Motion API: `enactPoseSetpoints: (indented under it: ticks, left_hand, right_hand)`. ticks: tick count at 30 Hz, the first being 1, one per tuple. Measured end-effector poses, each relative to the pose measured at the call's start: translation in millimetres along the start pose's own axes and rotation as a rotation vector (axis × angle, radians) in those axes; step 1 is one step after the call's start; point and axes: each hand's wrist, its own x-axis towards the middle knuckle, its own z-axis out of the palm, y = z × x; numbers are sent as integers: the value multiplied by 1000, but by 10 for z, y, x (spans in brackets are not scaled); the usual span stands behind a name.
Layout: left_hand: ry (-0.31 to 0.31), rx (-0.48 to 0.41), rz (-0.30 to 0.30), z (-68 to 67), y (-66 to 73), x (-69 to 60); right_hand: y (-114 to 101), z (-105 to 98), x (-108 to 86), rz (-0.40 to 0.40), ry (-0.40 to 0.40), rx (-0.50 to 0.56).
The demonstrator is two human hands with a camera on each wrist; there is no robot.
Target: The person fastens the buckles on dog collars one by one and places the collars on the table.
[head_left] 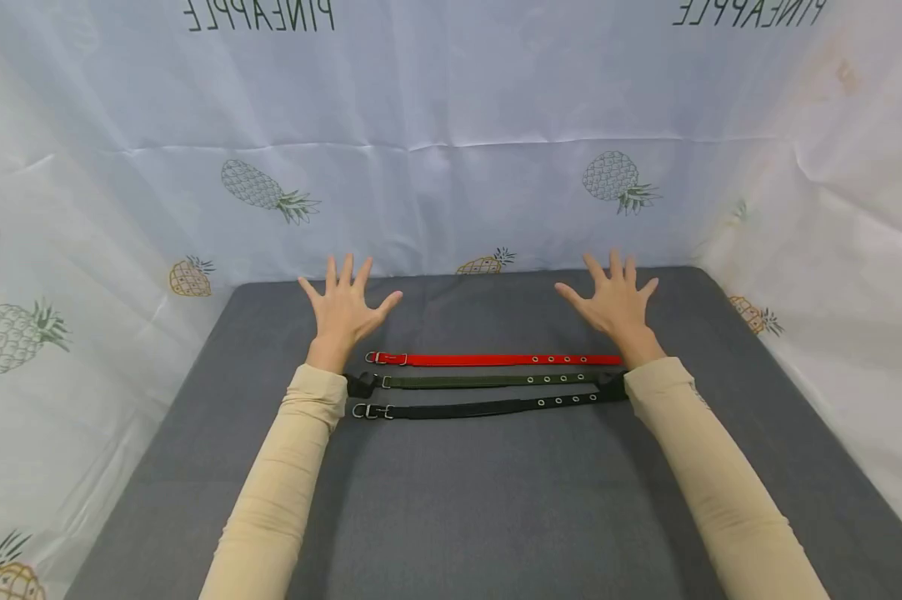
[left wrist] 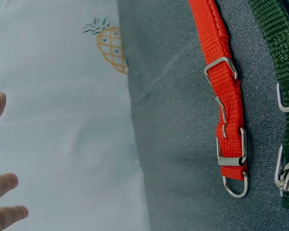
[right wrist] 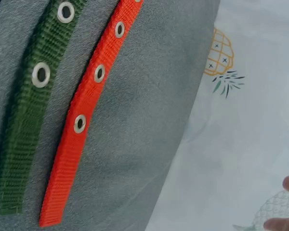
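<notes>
The left hand (head_left: 340, 310) and right hand (head_left: 613, 302) spread wide, holding nothing; dark wristbands (head_left: 360, 386) block the head view of the green strap's (head_left: 458, 382) ends, between red strap (head_left: 466, 361) and black strap (head_left: 458, 412).

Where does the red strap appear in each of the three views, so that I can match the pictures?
Head: the red strap lies just below the middle, running left to right.
Left wrist: right of the middle, its buckle end pointing down.
Right wrist: left of the middle, its eyelet end pointing down.
Shared landmark: the green strap beside it.
</notes>
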Motion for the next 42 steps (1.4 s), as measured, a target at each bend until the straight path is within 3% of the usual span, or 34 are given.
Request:
enactPoseSetpoints:
  ticks: [4, 12, 23, 33, 42]
  left_hand:
    - [1, -22, 24, -18, -22, -46]
    - [-16, -89, 101, -26, -93, -184]
    - [-187, -361, 172, 54, -322, -324]
    - [-269, -457, 199, 202, -502, -406]
    - [-313, -521, 221, 305, -575, -380]
  right_hand:
    - [57, 17, -57, -61, 14, 36]
    - [194, 68, -189, -145, -59, 166]
    - [364, 127, -337, -225, -144, 267]
    - [558, 200, -424, -188, -238, 402]
    - [800, 236, -477, -128, -302, 453]
